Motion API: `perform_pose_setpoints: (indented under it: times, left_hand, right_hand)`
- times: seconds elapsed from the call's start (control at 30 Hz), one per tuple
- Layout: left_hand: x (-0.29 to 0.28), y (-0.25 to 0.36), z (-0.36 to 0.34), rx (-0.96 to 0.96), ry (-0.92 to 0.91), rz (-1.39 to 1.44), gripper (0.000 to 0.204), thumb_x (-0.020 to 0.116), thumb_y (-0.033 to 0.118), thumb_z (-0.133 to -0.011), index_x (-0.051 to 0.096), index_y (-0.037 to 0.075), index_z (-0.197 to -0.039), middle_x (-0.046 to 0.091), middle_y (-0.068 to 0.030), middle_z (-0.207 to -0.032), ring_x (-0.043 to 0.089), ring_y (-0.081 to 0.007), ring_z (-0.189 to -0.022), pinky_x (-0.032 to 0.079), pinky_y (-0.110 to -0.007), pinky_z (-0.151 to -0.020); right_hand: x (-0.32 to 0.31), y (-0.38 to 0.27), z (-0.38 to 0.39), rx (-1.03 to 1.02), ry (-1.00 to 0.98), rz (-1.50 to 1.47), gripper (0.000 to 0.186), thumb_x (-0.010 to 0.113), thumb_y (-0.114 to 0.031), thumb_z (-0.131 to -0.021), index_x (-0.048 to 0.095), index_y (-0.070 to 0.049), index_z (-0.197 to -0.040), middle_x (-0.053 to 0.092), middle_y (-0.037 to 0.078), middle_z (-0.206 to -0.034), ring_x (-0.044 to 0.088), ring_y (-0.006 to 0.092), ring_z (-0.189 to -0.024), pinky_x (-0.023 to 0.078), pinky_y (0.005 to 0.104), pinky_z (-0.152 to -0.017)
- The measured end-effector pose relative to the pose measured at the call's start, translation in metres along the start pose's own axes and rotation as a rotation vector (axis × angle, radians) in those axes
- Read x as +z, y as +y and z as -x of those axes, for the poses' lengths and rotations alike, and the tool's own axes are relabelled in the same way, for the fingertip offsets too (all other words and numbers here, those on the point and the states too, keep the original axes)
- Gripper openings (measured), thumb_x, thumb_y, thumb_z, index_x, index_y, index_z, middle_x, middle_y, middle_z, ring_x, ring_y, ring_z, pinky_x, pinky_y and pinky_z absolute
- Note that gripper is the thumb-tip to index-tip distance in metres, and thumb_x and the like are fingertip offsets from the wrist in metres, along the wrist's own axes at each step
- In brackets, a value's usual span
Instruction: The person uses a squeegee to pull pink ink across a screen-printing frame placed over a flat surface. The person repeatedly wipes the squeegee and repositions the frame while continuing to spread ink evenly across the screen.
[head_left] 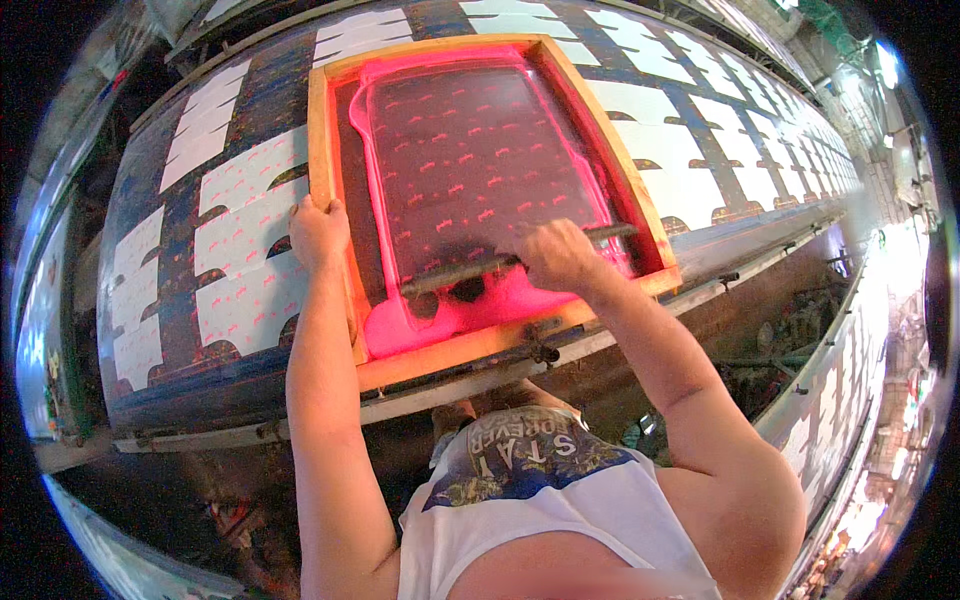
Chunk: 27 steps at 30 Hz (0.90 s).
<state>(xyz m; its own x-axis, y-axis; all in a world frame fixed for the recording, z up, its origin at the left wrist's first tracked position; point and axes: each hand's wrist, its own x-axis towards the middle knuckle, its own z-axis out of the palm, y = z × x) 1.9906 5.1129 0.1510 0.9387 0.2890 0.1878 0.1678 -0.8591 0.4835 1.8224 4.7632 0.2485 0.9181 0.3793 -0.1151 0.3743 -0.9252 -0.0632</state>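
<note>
A wooden-framed printing screen point(455, 140) lies on a long table, its mesh dark with rows of small pink marks. Bright pink ink point(400, 325) pools along the near end and streaks up both sides. My left hand point(319, 232) grips the left rail of the frame point(323, 150), fingers closed round the wood. Over the near part of the mesh, my right hand point(560, 255) is closed on a dark squeegee point(450, 274) that lies crosswise, slightly slanted, with ink on its near side. The squeegee's middle is partly hidden and blurred.
White cut fabric pieces point(655, 155) lie in rows along the dark table point(270, 100); those left of the frame point(240, 230) carry small pink prints. A metal rail point(400, 405) with small stops runs along the near edge. Another table with white pieces point(850, 390) stands at the right.
</note>
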Motion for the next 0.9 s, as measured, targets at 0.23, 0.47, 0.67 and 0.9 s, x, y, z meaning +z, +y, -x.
perform_pose_setpoints:
  times: [0.23, 0.47, 0.67, 0.9]
  left_hand:
    - [0.004, 0.005, 0.001, -0.019, 0.005, -0.075, 0.049, 0.074, 0.042, -0.102, 0.075, 0.002, -0.131, 0.075, -0.0259, -0.128, 0.074, -0.0452, -0.122, 0.062, -0.057, -0.103]
    - [0.005, 0.008, -0.006, -0.049, -0.094, -0.247, 0.055, 0.068, 0.052, -0.106, 0.079, 0.001, -0.123, 0.079, -0.0295, -0.123, 0.078, -0.0467, -0.114, 0.064, -0.060, -0.097]
    - [0.004, 0.014, -0.006, -0.112, -0.098, -0.382, 0.056, 0.064, 0.057, -0.109, 0.081, 0.005, -0.124, 0.082, -0.0248, -0.119, 0.079, -0.0485, -0.111, 0.063, -0.061, -0.096]
    - [0.014, 0.001, -0.009, -0.034, -0.029, -0.402, 0.058, 0.062, 0.056, -0.110, 0.081, 0.001, -0.118, 0.080, -0.0279, -0.111, 0.078, -0.0504, -0.106, 0.061, -0.064, -0.092]
  right_hand:
    - [0.009, -0.028, 0.061, -0.059, 0.002, 0.030, 0.056, 0.082, -0.019, -0.079, 0.076, -0.017, -0.135, 0.076, 0.012, -0.119, 0.077, 0.0357, -0.111, 0.063, 0.0506, -0.094]
    - [0.012, -0.019, 0.091, -0.225, 0.113, -0.167, 0.061, 0.085, -0.052, -0.092, 0.078, -0.006, -0.132, 0.076, 0.014, -0.123, 0.072, 0.0373, -0.117, 0.057, 0.0515, -0.104]
    - [-0.002, 0.074, 0.113, -0.284, 0.198, -0.492, 0.045, 0.083, -0.040, -0.099, 0.078, -0.007, -0.129, 0.077, 0.015, -0.121, 0.071, 0.0386, -0.118, 0.056, 0.0517, -0.106]
    - [0.008, 0.208, 0.108, 0.248, 0.497, -0.238, 0.053, 0.089, -0.018, -0.090, 0.073, -0.006, -0.139, 0.072, 0.018, -0.138, 0.065, 0.0406, -0.132, 0.052, 0.0529, -0.118]
